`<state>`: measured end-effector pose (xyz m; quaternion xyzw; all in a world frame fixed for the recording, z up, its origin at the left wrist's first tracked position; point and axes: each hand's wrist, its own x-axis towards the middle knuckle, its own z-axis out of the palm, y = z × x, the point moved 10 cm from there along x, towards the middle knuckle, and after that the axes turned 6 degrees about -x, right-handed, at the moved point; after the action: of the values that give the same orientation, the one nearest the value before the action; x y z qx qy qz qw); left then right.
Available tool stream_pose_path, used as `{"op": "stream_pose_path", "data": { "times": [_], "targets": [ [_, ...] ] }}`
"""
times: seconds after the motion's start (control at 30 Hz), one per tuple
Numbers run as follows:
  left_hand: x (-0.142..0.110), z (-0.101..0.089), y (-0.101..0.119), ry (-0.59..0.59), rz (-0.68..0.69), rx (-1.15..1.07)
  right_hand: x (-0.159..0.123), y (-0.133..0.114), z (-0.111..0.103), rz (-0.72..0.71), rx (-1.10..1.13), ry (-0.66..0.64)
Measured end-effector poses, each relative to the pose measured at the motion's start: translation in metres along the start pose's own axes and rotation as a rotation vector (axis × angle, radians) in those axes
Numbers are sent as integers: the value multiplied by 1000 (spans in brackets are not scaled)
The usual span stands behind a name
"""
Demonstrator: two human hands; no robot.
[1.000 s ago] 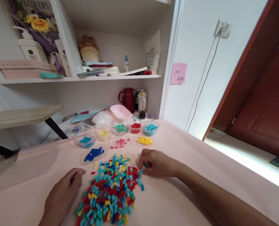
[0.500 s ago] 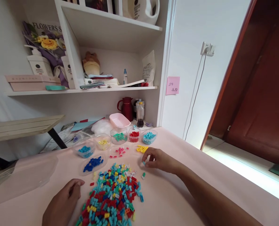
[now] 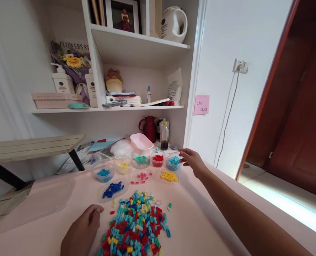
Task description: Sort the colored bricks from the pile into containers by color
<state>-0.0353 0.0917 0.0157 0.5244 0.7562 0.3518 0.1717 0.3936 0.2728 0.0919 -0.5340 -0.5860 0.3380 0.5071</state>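
My right hand (image 3: 192, 161) reaches over the right edge of a small clear tub of light-blue toy bricks (image 3: 174, 162). Its fingers are apart, and no brick shows between them. On the near left, my left hand (image 3: 81, 229) rests on the table with its fingers curled in and the thumb against them; nothing shows in it. Beside it spreads a large mixed pile of small toy bricks (image 3: 138, 224) in red, blue, yellow, green and white. A single red brick (image 3: 112, 212) lies between this hand and the pile.
Behind the pile stand tubs of red (image 3: 158, 160), green (image 3: 142, 160), pale-yellow (image 3: 123, 165) and blue bricks (image 3: 103, 172). Shallow lids hold yellow (image 3: 169, 176), pink (image 3: 141, 177) and dark-blue bricks (image 3: 113, 189). A pink basin (image 3: 142, 142) and a bottle (image 3: 164, 137) stand farther back.
My right hand has moved away and to the right, from beside the yellow bricks to the light-blue tub, and its fingers have opened. The small light-blue brick no longer shows in them.
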Motion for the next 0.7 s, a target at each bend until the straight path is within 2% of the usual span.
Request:
{"op": "stream_pose_path", "data": {
  "times": [0.07,0.13,0.2,0.3,0.4,0.5,0.7],
  "targets": [
    [0,1,-1,-10,-11,6,-13,6,6,19,49,-20],
    [0,2,-3,-11,-24,13,-30,11,16,42,97,-92],
    [0,1,-3,-12,-31,16,-53,15,37,76,126,-281],
    [-1,1,-1,-25,-47,33,-96,18,74,107,47,-658],
    [-1,0,2,-28,-61,61,-125,16,91,77,-57,-850],
    [-1,-1,4,-22,-44,60,-135,9,96,8,-140,-911],
    [2,1,-3,-29,-31,64,-145,-11,97,-253,-458,-842]
  ]
}}
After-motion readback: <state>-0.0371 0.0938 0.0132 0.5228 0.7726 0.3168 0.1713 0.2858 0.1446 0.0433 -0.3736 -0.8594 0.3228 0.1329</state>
